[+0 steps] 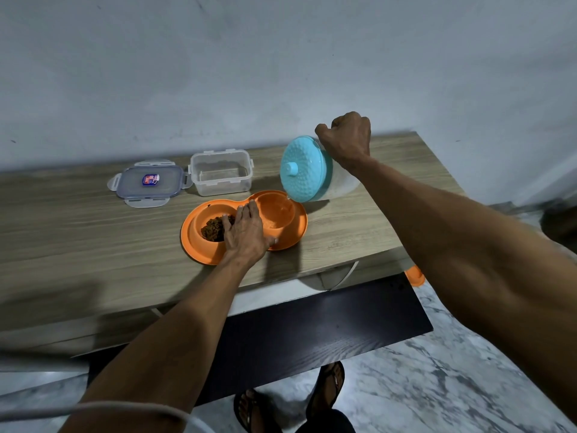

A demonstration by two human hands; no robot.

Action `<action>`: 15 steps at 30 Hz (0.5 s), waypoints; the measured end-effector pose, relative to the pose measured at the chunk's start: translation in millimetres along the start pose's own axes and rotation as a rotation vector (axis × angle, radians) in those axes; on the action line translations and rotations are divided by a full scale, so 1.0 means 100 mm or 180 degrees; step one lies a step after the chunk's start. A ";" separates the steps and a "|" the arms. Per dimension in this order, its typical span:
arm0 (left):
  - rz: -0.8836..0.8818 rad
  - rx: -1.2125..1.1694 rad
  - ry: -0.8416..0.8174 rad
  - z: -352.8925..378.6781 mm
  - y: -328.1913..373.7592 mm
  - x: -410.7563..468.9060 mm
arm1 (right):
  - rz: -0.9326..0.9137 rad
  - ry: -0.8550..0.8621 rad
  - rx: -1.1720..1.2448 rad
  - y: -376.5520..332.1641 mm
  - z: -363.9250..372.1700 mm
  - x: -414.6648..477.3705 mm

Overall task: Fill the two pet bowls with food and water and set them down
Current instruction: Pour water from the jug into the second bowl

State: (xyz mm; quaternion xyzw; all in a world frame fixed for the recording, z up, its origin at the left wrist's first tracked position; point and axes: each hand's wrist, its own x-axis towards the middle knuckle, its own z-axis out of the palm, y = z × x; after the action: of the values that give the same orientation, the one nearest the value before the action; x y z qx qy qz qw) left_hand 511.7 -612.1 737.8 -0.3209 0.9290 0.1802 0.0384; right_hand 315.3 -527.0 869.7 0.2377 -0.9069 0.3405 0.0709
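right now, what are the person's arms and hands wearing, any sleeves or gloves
Both forearms are bare, no sleeves in view. The left hand and right hand have no gloves, watch or rings that show. A pale cable crosses in front of the left forearm.

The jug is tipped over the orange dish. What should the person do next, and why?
Probably tip the jug a little further with the right hand: its spout sits over the right bowl, which shows little water, while the left bowl already holds kibble and the left hand steadies the dish.
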 end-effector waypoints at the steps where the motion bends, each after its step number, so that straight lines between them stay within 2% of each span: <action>1: 0.0003 0.0004 0.0006 0.00 0.00 0.00 | 0.0003 -0.0006 0.0005 0.00 0.00 0.00; 15: -0.0027 0.0027 -0.0022 -0.01 0.01 -0.01 | 0.0043 -0.0014 -0.0022 0.01 0.04 0.01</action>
State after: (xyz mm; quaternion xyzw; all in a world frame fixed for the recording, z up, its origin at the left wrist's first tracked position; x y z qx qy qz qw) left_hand 511.7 -611.1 738.9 -0.3241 0.9282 0.1773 0.0438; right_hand 314.1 -529.1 865.9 0.2321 -0.9098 0.3374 0.0674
